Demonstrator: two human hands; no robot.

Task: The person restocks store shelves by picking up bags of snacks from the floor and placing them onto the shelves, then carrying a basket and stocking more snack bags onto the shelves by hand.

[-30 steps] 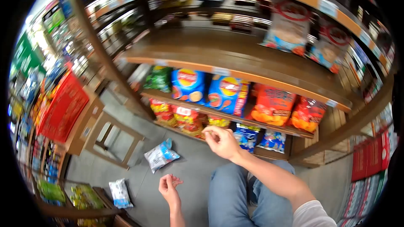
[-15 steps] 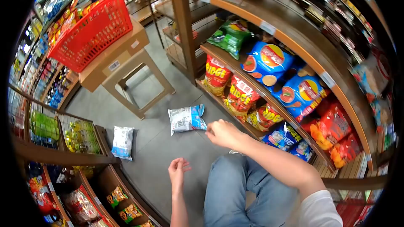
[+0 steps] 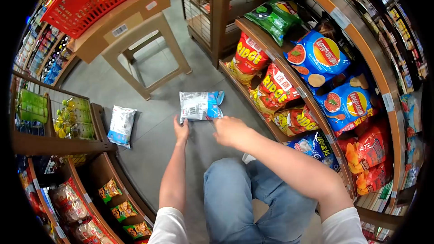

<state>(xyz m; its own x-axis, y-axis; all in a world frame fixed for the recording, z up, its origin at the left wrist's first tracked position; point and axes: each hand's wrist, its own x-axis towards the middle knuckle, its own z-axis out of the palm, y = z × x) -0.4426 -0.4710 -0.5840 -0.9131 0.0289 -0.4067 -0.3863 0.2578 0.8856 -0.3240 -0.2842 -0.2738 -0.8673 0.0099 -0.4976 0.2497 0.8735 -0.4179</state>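
A white-and-blue snack bag [image 3: 195, 104] lies on the grey floor ahead of me, its printed back with a barcode facing up. At its lower left corner is my left hand [image 3: 181, 131], with the corner between thumb and fingers. My right hand [image 3: 231, 131] is curled at the lower right edge of the same bag, and its fingertips are partly hidden. A second white-and-blue bag [image 3: 122, 125] rests on the floor to the left, apart from both hands.
A red basket [image 3: 97, 2] stands on a cardboard box [image 3: 129, 25] atop a beige stool [image 3: 151, 86]. On the right, a shelf holds red Ridge bags [image 3: 275, 91], blue Lay's bags [image 3: 323, 54] and a green bag [image 3: 275, 17]. Small snack packs [image 3: 124, 210] sit in the lower left shelf.
Both hands have moved forward to the near edge of the snack bag; they were apart from it before. My view has shifted, so the shelf bags look larger.
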